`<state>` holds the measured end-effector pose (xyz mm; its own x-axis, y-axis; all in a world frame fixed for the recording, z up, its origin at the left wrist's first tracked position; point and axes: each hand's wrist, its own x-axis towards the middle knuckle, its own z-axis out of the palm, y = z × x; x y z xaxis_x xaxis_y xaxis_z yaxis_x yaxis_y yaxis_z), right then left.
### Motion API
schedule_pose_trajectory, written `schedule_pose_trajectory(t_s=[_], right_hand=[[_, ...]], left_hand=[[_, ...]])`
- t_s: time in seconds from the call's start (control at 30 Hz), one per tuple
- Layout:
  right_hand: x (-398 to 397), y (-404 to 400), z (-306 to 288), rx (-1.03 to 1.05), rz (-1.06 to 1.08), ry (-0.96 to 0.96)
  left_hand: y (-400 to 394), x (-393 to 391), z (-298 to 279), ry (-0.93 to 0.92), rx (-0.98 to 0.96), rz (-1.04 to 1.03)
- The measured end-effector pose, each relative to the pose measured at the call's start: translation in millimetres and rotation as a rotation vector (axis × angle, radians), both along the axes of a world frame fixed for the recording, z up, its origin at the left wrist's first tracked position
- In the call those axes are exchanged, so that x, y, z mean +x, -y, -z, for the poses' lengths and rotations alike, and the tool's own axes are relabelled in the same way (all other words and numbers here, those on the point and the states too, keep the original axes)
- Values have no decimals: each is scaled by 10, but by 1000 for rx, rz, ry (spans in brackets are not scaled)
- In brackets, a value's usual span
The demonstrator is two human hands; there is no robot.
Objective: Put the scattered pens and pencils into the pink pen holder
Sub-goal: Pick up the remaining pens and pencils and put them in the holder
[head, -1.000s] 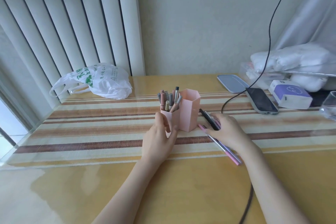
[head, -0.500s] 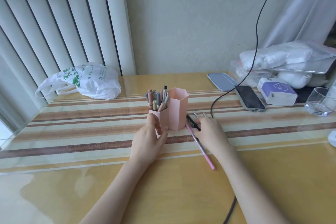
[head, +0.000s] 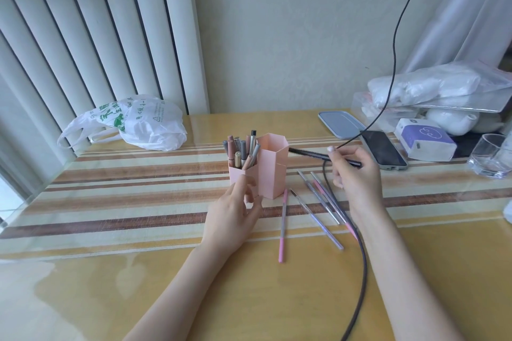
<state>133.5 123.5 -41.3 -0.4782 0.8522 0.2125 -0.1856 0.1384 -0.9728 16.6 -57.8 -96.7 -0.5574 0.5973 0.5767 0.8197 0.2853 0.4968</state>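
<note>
Pens and pencils first: a bunch of them already stand in the shorter left compartment of the pink pen holder (head: 266,171), which sits on the striped table runner (head: 110,196). The taller hexagonal compartment on the right looks empty from this angle, though I can't see down to the bottom.

Right hand (head: 356,174) is raised just to the right of the holder with fingers pinched on a black pen (head: 307,153). That pen lies nearly level in the air, its tip pointing at the holder's tall compartment and almost touching the rim.

Left hand (head: 235,210) is at the front of the holder, fingers loosely spread, fingertips resting against the lower front wall of the short compartment. It isn't wrapped around it.

Still lying on the runner, just right of the holder: a pink pencil (head: 282,227) closest to it, running toward the near edge of the table, then a few thin grey and pink pens (head: 318,202) fanned out diagonally beside it, partly under the right wrist.

A black cable (head: 360,271) curves across the wood on the right of the holder. Further right of the holder sits a phone (head: 383,151), and a white plastic bag (head: 138,124) lies off to the holder's left, further back.
</note>
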Motion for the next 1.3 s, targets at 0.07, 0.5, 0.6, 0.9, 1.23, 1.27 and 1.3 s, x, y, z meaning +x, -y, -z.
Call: schedule_pose_trajectory(t_s=[0.07, 0.5, 0.6, 0.9, 1.23, 1.27, 1.3], right_hand=[[-4, 16, -39, -88, -26, -162], [-95, 51, -303, 125, -62, -323], [-218, 5, -366, 253, -44, -262], [-484, 144, -550, 476, 78, -393], [-781, 138, -144, 770, -40, 48], [-786, 134, -97, 770, -53, 87], [-783, 126, -66, 753, -56, 115]], left_hand=[[-1, -8, 1, 17, 13, -13], [7, -7, -66, 162, 89, -214], [-2, -23, -62, 187, 85, -231], [-23, -57, -40, 207, 68, -234], [-23, -72, -23, 191, 48, -202], [-21, -71, -23, 190, 47, -202], [-22, -69, -25, 190, 48, -203]])
